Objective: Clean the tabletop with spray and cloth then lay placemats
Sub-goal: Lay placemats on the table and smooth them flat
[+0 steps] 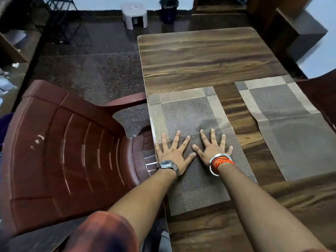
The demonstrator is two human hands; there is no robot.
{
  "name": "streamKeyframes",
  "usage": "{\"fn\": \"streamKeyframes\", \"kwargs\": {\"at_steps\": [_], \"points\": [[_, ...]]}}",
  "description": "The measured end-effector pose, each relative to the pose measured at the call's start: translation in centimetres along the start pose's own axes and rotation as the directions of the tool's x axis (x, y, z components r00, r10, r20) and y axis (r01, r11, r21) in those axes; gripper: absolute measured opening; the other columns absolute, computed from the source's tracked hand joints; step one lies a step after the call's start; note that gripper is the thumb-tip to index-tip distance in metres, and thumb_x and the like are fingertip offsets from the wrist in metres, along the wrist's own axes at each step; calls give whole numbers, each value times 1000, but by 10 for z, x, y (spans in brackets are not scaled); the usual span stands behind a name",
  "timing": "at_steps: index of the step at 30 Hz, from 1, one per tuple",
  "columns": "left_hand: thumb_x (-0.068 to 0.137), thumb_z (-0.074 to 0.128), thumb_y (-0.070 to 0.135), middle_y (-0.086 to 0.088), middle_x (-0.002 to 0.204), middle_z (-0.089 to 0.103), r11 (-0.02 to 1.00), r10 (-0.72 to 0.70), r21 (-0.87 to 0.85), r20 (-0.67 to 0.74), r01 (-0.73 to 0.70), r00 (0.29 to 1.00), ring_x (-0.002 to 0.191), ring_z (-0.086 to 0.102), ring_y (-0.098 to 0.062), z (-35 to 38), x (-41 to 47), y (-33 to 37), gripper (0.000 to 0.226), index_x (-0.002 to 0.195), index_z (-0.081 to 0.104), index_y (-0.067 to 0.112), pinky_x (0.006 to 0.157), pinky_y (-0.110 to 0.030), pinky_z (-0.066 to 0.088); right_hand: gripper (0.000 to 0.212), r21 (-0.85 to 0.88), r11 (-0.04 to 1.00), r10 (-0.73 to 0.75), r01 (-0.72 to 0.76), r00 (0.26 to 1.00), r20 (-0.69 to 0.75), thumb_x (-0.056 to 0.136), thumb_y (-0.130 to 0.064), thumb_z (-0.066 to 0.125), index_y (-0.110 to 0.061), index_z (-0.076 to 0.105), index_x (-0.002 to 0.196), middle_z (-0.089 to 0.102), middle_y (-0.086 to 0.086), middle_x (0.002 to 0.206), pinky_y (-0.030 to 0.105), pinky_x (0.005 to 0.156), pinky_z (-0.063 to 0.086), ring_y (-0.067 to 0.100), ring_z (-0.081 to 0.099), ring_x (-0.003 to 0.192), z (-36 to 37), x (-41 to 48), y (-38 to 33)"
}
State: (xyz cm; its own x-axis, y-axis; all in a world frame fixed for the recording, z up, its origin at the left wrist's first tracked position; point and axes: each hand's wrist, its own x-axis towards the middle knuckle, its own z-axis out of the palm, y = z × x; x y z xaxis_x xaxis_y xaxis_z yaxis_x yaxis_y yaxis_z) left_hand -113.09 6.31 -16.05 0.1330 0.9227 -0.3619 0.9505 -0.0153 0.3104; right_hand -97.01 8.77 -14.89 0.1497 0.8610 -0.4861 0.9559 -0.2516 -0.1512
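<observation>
A grey and beige woven placemat lies flat along the left edge of the wooden table. My left hand, with a wristwatch, presses flat on it with fingers spread. Beside it my right hand, wearing a steel bangle and red threads, rests flat on the same mat, fingers apart. A second placemat of the same pattern lies near the table's right edge. No spray bottle or cloth is in view.
A brown plastic chair stands against the table's left side. Another chair's edge shows at the right. A white stool and a dark bin stand on the floor beyond the table.
</observation>
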Motion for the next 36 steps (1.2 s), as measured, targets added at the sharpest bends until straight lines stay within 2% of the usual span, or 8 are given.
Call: {"fn": "streamKeyframes", "kwargs": {"at_steps": [10,20,36], "points": [[87,19,84,15,166,-19,999,-12,47,1,12,1000,148,-25,-44,-11,13,-7,74,152,-4,58,115,-62,-20,72,7,1000,-7,7,1000,-1,83,-79,29,-58,-7,141,-20,-16,157,67,107,-5,32,-22,143,-2,12,-9],[85,15,85,14,167,-16,1000,-21,22,-41,22,999,150,-23,-42,-5,8,-13,74,152,-4,59,117,-61,-17,73,-14,1000,-20,20,1000,5,83,-79,26,-57,-10,141,-22,-15,157,67,107,-6,33,-22,143,-2,8,-14],[85,15,86,14,167,-17,999,-12,37,-45,14,999,149,-25,-43,-3,11,-17,75,152,-5,59,113,-60,-22,73,11,1000,-14,14,1000,2,82,-79,28,-57,-8,142,-21,-16,157,67,107,-7,31,-22,143,-3,5,-15]]}}
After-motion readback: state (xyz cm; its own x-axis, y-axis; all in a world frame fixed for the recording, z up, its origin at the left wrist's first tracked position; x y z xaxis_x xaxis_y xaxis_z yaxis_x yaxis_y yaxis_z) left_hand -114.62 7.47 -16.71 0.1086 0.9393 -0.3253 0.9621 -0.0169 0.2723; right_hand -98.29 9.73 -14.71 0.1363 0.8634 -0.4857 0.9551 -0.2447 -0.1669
